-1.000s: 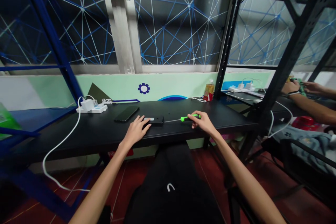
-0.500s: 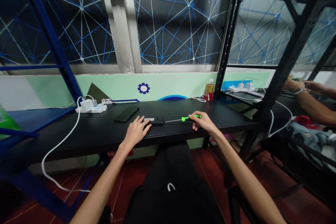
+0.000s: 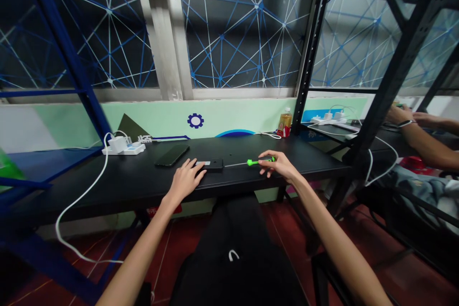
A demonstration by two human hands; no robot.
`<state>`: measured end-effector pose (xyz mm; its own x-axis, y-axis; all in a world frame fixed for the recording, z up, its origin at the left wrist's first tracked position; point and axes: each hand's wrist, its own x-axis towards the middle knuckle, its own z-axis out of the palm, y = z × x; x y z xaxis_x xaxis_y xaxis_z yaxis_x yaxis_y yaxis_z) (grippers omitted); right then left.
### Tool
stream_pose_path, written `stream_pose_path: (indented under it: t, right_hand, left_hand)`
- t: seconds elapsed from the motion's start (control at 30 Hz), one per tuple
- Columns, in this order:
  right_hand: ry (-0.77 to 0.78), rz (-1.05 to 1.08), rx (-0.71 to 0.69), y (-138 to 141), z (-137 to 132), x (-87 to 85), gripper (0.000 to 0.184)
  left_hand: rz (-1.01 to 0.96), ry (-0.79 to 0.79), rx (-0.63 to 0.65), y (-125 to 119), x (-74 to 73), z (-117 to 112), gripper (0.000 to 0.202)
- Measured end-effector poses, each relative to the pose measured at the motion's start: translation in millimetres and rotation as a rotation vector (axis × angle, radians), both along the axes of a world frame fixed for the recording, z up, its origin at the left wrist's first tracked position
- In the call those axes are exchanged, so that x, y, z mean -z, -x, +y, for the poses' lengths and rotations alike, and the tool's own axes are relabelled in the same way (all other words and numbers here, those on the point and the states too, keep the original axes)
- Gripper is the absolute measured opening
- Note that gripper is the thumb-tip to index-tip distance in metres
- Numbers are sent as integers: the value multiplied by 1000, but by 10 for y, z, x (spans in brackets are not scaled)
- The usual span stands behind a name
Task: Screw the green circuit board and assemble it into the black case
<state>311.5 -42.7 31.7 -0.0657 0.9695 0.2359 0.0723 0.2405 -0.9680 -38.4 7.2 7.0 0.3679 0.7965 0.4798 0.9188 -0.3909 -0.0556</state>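
Observation:
My left hand (image 3: 187, 178) lies with fingers spread on a small dark rectangular device (image 3: 216, 165) that has a white label; its exact kind is unclear. Level with the desk, a screwdriver (image 3: 252, 162) with a bright green handle points left, its thin shaft reaching the right end of the device. My right hand (image 3: 278, 166) has thumb and fingers closed around the handle, which the fingers partly cover. Just left of the device, a dark smartphone (image 3: 172, 155) rests flat on the black desk (image 3: 125, 177).
A white power strip (image 3: 125, 147) with plugs and a trailing white cable stands at the left. Toward the back right is a bottle (image 3: 285, 120) of amber liquid. Black metal posts (image 3: 385, 71) frame the right side, where another person's arms (image 3: 426, 138) are visible.
My right hand's fingers have shifted slightly on the screwdriver handle, looking a little more spread. My left hand and the device stay in place; the view has moved very slightly.

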Motion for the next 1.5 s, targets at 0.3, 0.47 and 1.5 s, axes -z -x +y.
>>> stream_pose_path:
  t: [0.3,0.47,1.5]
  right_hand:
    - [5,-35,98,105,67,123,49]
    - [-87,-42,30,62,49,70,44]
    - [-123,-6,140,84,135,190,49]
  left_hand:
    - [-32,6,23,11,18,19,45]
    - [-8,0,16,4,9,6,44]
    - [8,-33,7,2,14,10,40]
